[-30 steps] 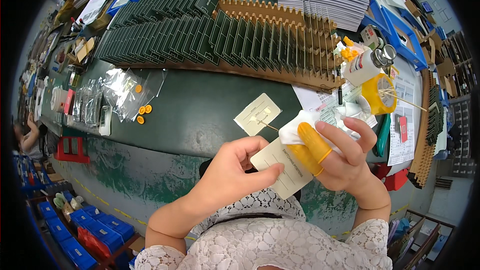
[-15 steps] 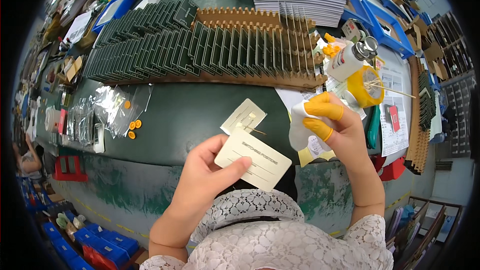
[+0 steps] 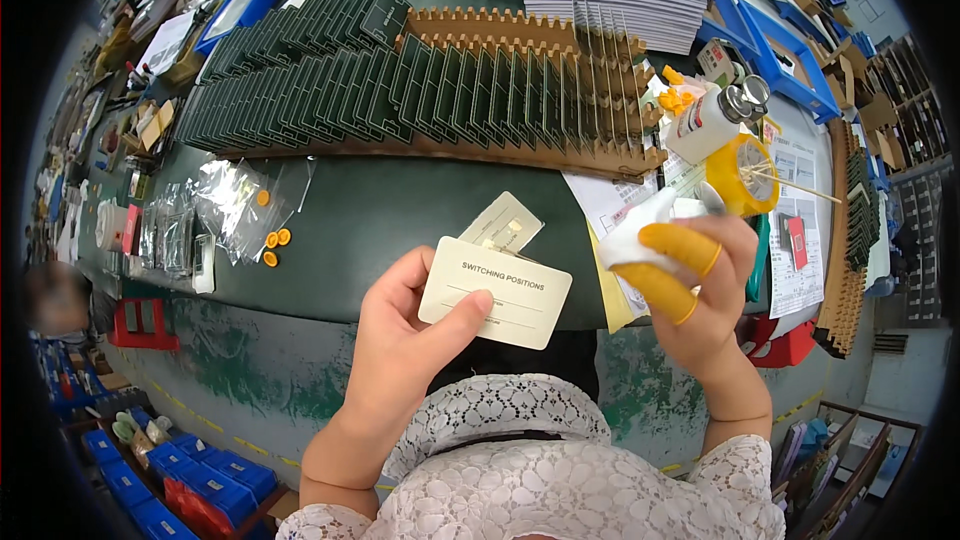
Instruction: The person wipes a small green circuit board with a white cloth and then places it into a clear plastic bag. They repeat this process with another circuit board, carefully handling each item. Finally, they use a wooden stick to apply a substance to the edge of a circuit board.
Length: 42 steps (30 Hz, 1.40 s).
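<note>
A cream rounded-corner plate [image 3: 525,315] with dark print and ruled lines is gripped by my left hand [image 3: 400,340], thumb on its face and fingers behind. Partly hidden behind it on the green table [image 3: 400,210] lies a similar cream plate [image 3: 508,220]. My right hand [image 3: 705,325], wearing yellow finger cots on two fingers, pinches a folded white cloth [image 3: 635,235] to the right of the plate, apart from it. Just beyond that hand are a white bottle with a metal cap [image 3: 700,130] and a roll of yellow tape [image 3: 745,175] with thin sticks in it.
Dark green boards [image 3: 340,90] stand upright in a long brown slotted rack [image 3: 440,150] across the table. Loose orange finger cots [image 3: 283,237] and clear plastic bags [image 3: 235,190] lie left. White sheets [image 3: 605,0] are stacked behind; printed papers [image 3: 795,280] cover the right.
My left hand has raised the plate and turned it nearly level. My right hand has moved slightly right with the cloth and turned, its yellow-covered fingers now across the cloth.
</note>
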### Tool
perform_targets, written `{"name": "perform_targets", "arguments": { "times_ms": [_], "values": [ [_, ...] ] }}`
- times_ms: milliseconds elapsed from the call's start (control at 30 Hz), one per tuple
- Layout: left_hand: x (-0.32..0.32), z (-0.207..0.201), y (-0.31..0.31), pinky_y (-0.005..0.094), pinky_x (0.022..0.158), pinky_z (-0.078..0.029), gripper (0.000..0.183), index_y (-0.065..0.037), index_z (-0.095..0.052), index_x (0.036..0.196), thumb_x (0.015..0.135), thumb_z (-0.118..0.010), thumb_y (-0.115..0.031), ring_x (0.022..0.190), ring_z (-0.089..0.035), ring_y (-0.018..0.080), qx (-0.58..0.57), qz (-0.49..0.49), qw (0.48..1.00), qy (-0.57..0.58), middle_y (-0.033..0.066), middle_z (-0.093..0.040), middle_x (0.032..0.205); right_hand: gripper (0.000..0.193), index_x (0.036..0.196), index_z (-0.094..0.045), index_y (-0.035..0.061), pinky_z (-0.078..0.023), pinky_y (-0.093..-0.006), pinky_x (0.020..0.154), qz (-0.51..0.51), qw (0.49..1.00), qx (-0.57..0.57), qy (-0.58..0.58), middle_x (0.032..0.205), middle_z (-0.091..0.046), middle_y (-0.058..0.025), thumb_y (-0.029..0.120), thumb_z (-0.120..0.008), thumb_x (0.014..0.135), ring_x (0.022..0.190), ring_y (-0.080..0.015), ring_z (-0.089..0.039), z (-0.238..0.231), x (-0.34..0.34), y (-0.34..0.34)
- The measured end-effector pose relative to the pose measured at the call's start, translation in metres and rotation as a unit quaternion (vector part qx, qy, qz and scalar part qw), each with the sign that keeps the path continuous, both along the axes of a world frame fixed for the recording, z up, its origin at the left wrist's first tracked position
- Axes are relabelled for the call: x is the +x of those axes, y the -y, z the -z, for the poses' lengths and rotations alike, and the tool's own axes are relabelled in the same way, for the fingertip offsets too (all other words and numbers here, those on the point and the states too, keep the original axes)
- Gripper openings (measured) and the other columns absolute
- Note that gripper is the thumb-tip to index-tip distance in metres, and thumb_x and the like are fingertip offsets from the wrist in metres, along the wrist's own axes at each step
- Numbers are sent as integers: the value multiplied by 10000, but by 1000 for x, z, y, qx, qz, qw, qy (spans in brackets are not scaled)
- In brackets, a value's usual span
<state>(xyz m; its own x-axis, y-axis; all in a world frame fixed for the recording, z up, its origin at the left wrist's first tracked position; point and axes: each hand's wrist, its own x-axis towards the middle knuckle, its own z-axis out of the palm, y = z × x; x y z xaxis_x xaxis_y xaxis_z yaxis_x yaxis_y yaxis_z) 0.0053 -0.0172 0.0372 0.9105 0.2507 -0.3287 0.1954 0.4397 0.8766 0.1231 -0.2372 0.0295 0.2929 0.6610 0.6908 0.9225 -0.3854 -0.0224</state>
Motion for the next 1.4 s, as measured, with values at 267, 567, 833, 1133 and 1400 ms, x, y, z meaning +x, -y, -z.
{"name": "perform_targets", "arguments": {
  "times_ms": [267, 567, 833, 1133, 1400],
  "values": [
    [-1, 1, -1, 260, 856, -489, 170, 16, -567, 1032, 889, -645, -33, 938, -607, 88, 4, -2, 1000, 9, 71, -649, 1013, 220, 862, -745, 145, -405, -408, 813, 21, 997, 23, 69, 1050, -645, 5, 188, -776, 648, 1028, -210, -569, 4, -14, -6],
    [0, 1, -1, 251, 874, -469, 177, 12, -570, 1057, 899, -628, -44, 951, -601, 81, -10, -12, 1000, 6, 64, -650, 1027, 241, 894, -724, 95, -398, -399, 826, 24, 993, 6, 115, 965, -618, 37, 187, -807, 687, 1035, -176, -569, 4, -15, -8],
    [1, 0, 1, 256, 878, -474, 217, 23, -563, 1101, 903, -623, -42, 969, -605, 91, -26, -15, 1000, 8, 74, -651, 1052, 394, 1032, -677, 52, -381, -367, 859, -15, 987, -49, 155, 1063, -574, 6, 212, -818, 701, 1054, -184, -489, 6, -13, -5],
    [0, 5, -1, 271, 901, -474, 239, 27, -556, 1125, 912, -619, -60, 992, -612, 107, -34, -22, 999, 9, 83, -649, 1073, 377, 993, -686, 9, -398, -381, 833, 55, 990, -2, 130, 1023, -620, -45, 192, -824, 694, 1035, -205, -513, 15, -5, -8],
    [8, 8, -4, 274, 934, -455, 254, 32, -567, 1136, 920, -621, -89, 1014, -608, 110, -57, -34, 998, -2, 88, -654, 1084, 310, 995, -731, 108, -383, -388, 829, 65, 997, -36, 33, 1078, -597, -63, 63, -737, 689, 981, -266, -506, 10, 2, 3]
  ]
}}
